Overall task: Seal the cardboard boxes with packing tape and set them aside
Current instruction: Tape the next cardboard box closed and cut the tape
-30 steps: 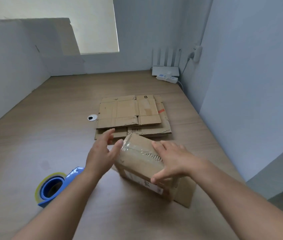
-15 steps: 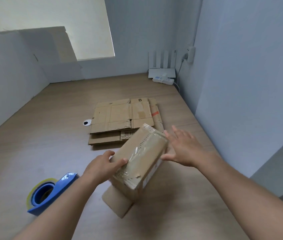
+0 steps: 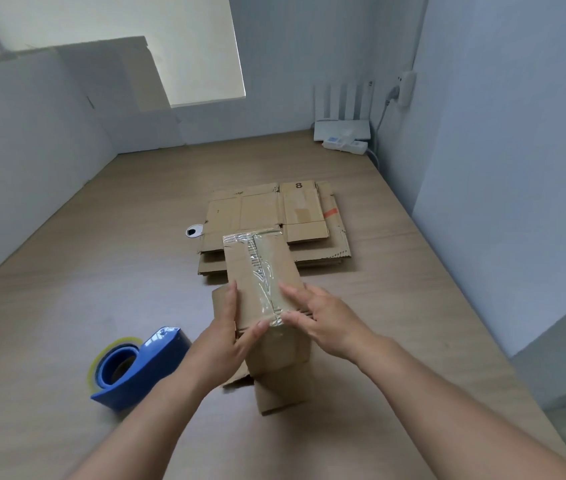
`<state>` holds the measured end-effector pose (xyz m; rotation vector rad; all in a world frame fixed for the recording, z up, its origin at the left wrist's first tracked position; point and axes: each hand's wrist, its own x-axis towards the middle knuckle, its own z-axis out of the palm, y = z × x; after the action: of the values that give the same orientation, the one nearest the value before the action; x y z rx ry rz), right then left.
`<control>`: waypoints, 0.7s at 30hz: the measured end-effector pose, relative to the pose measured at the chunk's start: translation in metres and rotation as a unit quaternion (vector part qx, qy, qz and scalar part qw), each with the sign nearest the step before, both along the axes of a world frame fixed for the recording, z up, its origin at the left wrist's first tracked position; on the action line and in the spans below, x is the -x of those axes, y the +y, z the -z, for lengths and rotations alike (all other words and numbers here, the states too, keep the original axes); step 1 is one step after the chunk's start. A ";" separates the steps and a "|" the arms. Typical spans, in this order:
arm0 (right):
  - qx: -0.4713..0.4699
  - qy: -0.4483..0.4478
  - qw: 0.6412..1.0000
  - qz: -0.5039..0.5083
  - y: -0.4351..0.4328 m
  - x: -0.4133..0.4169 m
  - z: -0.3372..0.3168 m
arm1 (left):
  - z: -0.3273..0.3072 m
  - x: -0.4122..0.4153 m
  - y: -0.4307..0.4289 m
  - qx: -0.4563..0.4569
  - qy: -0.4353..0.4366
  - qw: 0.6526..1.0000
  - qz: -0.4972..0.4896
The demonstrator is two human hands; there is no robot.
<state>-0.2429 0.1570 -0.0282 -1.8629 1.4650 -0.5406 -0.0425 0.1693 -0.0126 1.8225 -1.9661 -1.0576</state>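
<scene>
A small cardboard box (image 3: 257, 268) is in front of me, its long side pointing away, with clear packing tape along its top seam and over its far end. Loose flaps hang open at its near end. My left hand (image 3: 226, 344) grips the near left corner, fingers along the side and thumb on the near edge. At the near right corner, my right hand (image 3: 326, 323) holds the box with fingers on top and thumb on the near face. A blue tape dispenser (image 3: 136, 368) with a yellowish roll lies on the wooden table (image 3: 101, 271), left of my left arm.
A stack of flattened cardboard boxes (image 3: 274, 213) lies just beyond the held box. A round cable hole (image 3: 194, 232) is to their left. A white router (image 3: 342, 128) and power strip (image 3: 343, 145) sit in the far right corner. Partition walls close in the left, back and right.
The box has swung from lying diagonally to pointing straight away from me. Both hands have shifted to its near end.
</scene>
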 end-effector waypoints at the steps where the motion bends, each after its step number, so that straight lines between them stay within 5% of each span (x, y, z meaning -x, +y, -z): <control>1: 0.002 0.006 1.000 -0.009 -0.002 -0.004 0.003 | 0.002 -0.003 0.000 -0.006 -0.022 1.000 0.010; 6: 0.036 0.101 0.994 -0.023 -0.002 -0.016 0.013 | 0.003 -0.016 -0.003 -0.024 -0.071 0.996 0.041; 16: 0.062 0.088 0.994 0.017 0.007 -0.031 0.018 | 0.010 -0.035 -0.016 0.001 -0.047 0.997 0.063; 21: 0.040 0.153 0.986 0.042 0.012 -0.027 0.008 | 0.010 -0.063 -0.006 0.009 0.067 0.997 0.022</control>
<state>-0.2162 0.1689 -0.0367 -2.0226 1.7498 -0.3673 0.0204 0.1629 -0.0225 1.6607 -1.9383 -1.1406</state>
